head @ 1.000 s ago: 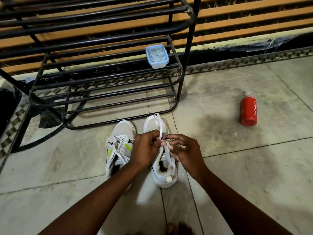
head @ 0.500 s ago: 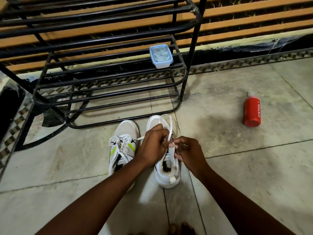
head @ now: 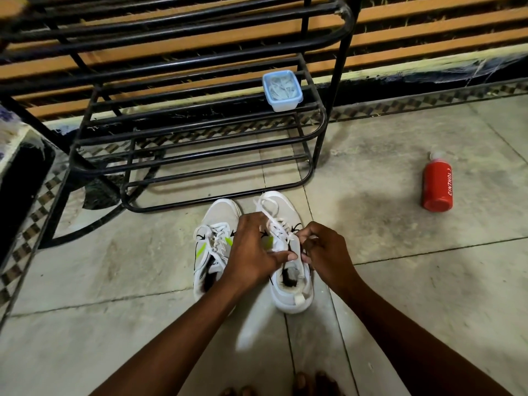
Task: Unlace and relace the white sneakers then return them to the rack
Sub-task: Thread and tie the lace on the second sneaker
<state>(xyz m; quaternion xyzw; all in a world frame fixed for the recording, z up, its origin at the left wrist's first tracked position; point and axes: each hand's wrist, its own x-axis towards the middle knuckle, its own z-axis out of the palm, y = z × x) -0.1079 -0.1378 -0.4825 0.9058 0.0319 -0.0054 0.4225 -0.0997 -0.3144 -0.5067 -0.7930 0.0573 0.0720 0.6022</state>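
Two hands work over the right sneaker [head: 291, 292], the nearest of the pair on the tiled floor [head: 400, 281]. Toes [head: 314, 385] show at the bottom edge, nearer than that sneaker. The left hand [head: 251, 252] lies across its inner side, thumb stretched toward the tongue and fingers curled over the lace [head: 275, 221] at the upper eyelets; the exact pinch is hidden. The right hand [head: 325, 250] is curled at the sneaker's outer side, fingertips pinching the lace beside the tongue. Loose loops of lace lie over the sneaker's toe, beyond the hands. The left sneaker [head: 214, 244] stands just beside the right sneaker, laced, partly covered by the left forearm. Beyond both toes stands the black rack [head: 177, 155], its lowest rail near the right sneaker. A blue box [head: 282, 90] sits on a middle shelf, farther back. A red bottle [head: 437, 185] lies on the floor well apart, to the right of the sneaker.
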